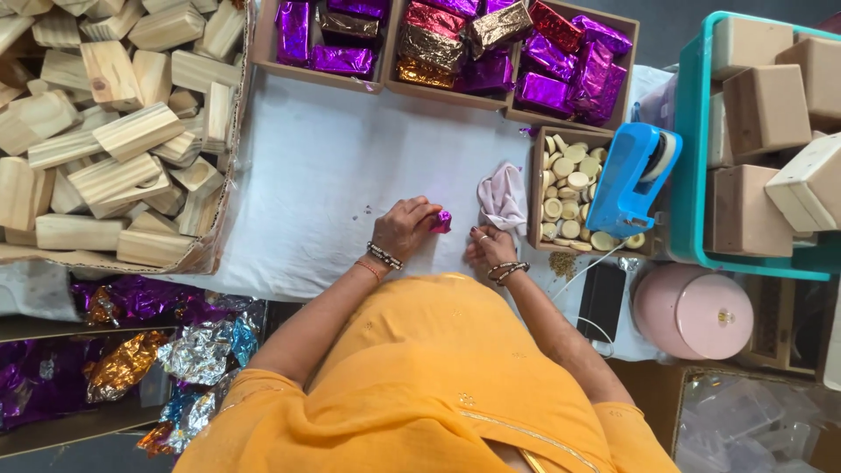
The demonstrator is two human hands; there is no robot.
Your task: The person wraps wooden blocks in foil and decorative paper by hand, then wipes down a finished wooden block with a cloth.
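Near the surface's [333, 175] front edge, the left hand [405, 226] pinches a small purple foil piece [443, 221], while the right hand [491, 247] rests beside it, loosely curled, gripping nothing.

Single overhead view, straight down, fairly near

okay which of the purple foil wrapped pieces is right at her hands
The small purple foil piece pinched at the left hand fingertips on the white cloth; all the others lie packed in the cardboard trays along the far edge.
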